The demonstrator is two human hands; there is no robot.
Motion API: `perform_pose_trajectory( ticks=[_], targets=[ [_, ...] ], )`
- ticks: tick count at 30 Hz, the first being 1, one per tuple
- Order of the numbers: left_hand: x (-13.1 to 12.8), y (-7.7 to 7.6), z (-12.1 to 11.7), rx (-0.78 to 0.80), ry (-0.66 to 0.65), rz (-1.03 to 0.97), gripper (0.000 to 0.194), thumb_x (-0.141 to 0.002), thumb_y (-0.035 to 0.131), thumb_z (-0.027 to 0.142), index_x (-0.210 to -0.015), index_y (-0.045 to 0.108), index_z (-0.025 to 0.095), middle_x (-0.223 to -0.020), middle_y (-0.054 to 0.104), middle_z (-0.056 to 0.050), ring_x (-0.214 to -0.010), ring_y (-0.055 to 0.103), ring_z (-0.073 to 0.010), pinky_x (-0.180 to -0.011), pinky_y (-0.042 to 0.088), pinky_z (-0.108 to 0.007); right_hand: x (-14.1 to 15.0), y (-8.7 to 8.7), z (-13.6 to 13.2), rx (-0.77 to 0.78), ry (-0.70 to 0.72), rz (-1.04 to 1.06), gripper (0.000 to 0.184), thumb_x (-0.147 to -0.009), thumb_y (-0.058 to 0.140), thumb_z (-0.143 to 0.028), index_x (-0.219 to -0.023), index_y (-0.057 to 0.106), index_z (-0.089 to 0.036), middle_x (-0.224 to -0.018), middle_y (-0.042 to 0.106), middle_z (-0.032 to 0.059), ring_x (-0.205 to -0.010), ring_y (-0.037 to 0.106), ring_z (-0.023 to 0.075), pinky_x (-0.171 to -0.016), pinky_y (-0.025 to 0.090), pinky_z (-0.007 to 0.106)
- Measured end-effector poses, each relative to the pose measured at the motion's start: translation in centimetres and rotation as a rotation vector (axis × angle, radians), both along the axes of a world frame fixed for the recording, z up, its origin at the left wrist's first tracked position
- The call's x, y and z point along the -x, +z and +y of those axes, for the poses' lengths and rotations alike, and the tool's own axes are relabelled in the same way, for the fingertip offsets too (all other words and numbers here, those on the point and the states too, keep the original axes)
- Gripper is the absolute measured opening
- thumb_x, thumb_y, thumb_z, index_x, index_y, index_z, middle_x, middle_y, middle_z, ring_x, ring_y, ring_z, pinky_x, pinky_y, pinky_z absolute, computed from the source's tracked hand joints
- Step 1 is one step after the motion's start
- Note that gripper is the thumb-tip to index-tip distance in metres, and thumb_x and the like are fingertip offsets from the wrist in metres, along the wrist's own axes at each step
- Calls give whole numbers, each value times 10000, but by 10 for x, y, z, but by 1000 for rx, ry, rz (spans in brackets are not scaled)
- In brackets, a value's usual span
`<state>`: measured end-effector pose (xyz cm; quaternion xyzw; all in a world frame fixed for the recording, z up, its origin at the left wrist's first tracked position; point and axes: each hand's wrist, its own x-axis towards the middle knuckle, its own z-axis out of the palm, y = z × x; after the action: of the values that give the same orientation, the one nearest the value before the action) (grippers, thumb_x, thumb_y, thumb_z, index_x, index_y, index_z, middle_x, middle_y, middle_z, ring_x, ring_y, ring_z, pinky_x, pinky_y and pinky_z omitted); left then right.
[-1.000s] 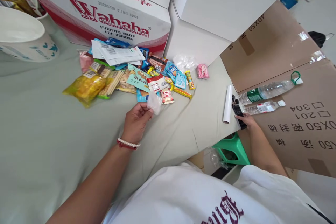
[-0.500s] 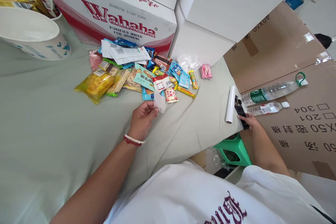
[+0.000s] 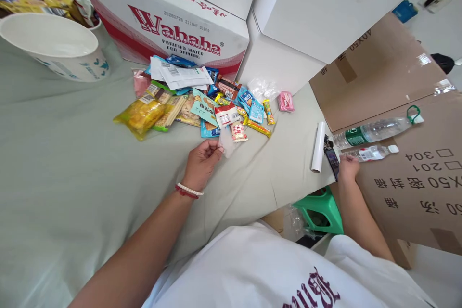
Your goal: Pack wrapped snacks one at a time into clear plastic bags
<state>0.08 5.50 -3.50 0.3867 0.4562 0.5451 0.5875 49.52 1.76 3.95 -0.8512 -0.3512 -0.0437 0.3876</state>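
My left hand (image 3: 202,163) is closed in a pinch on a small, translucent whitish plastic wrapper (image 3: 226,143), just in front of the snack pile. A red-and-white snack packet (image 3: 238,132) lies right behind it. At the right edge of the table, my right hand (image 3: 349,167) has its fingers curled beside a dark phone (image 3: 332,160) with a lit screen. The fingertips sit close to the phone's edge and the base of a small water bottle (image 3: 373,153); whatever they grip, if anything, is hidden. A white paper roll (image 3: 318,147) lies left of the phone.
Several packaged snacks, including a yellow bag (image 3: 139,118) and a pink packet (image 3: 286,101), lie before a Wahaha carton (image 3: 180,33). A paper tub (image 3: 77,65) stands at left. A larger bottle (image 3: 378,131) lies on cardboard (image 3: 426,173). A green stool (image 3: 325,211) stands below the table edge.
My right hand has shifted slightly down and to the right relative to the phone, whose screen now shows lit. My left hand still pinches the wrapper. The view has shifted slightly.
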Motion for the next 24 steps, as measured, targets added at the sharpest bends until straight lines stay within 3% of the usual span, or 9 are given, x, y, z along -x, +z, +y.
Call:
perform_pose_trajectory(
  ticks=[2,4,8,10,12,14,17,20,24],
  targets=[
    [-1,-1,-1,-11,-19,24,240,-739,770,378,-828,667,181,-731,628,29,-645,527,-101,-642,432,-234,33,-5,3,-73,65,40,407,-826,654,-521,-1007,655,-155,-864,669,66,-819,650,213,-824,562,426],
    [-3,-2,-2,-14,-40,48,243,-724,778,379,-809,659,184,-718,630,29,-656,544,-110,-646,438,-237,79,-11,3,-87,237,134,390,-809,700,-513,-1003,678,-177,-880,674,45,-799,648,190,-812,569,387],
    [-9,-1,-7,-47,-147,60,241,-710,771,376,-767,635,185,-688,615,27,-648,548,-121,-639,444,-247,193,-17,4,16,803,529,305,-843,761,-463,-1046,713,-240,-1001,694,48,-934,664,202,-823,581,353],
    [-11,0,-9,-91,-201,87,211,-727,754,353,-758,635,181,-694,611,23,-644,535,-115,-631,432,-244,243,-19,8,83,956,733,394,-853,752,-514,-1161,689,-278,-1114,696,60,-1052,663,222,-840,590,362],
    [-10,1,-11,-136,-229,119,174,-737,740,319,-749,638,179,-698,604,22,-640,518,-109,-621,414,-237,279,-24,15,158,1032,841,508,-760,841,-517,-1181,679,-285,-1151,702,58,-1054,667,223,-834,587,350],
    [-9,1,-11,-150,-225,121,156,-735,739,297,-745,638,179,-698,597,24,-639,506,-107,-615,402,-234,297,-31,23,203,1030,882,460,-687,899,-483,-1040,711,-255,-1001,722,31,-886,670,186,-761,572,307],
    [-6,1,-9,-96,-167,53,189,-732,762,313,-758,633,178,-715,601,18,-660,520,-113,-638,418,-238,298,-37,30,131,878,992,337,-692,895,-459,-837,699,-226,-741,649,-28,-657,587,122,-623,520,250],
    [-5,2,-5,-38,-115,-39,237,-732,791,344,-785,632,176,-747,616,7,-706,551,-124,-689,448,-248,288,-38,30,60,733,1169,343,-659,922,-404,-847,697,-227,-746,632,-39,-653,591,108,-583,501,222],
    [-5,4,-4,3,-30,-171,295,-732,812,387,-794,599,192,-776,590,19,-738,534,-120,-702,467,-241,286,-41,19,107,693,1305,356,-644,927,-393,-823,675,-217,-728,616,-31,-628,563,105,-525,460,211]
  ],
)
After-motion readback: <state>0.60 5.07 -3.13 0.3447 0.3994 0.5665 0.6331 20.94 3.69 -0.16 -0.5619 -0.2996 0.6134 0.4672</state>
